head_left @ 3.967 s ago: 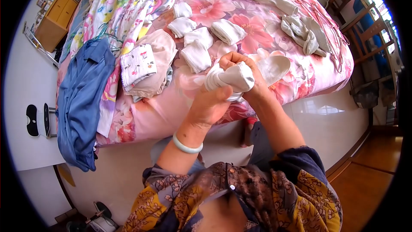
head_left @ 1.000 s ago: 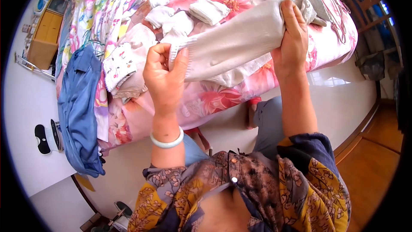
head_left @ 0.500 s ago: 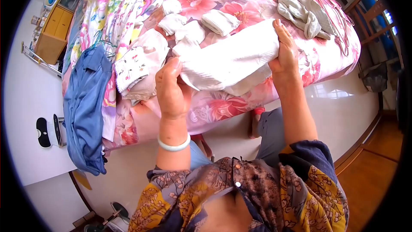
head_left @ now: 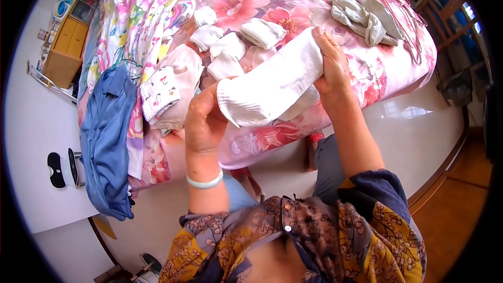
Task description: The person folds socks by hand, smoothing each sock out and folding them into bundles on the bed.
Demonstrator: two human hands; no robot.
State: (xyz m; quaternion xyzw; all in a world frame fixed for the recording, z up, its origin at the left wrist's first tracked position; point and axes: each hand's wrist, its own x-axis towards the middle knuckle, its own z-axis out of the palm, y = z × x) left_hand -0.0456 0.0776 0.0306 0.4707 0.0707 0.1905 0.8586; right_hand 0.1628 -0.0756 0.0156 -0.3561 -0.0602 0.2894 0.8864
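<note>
Sock (head_left: 275,84), white with a ribbed cuff, stretches between both hands above a floral-covered bed (head_left: 238,5) in the head view. Its long axis slants from the cuff at near left to the other end at far right. The left hand (head_left: 204,118) is partly curled and holds the cuff, fingertips hidden by fabric; the right hand (head_left: 334,65) pinches the far end, thumb uppermost. Neither hand is nearer: each touches one end. Bundled white socks (head_left: 226,47) lie just beyond the cuff.
</note>
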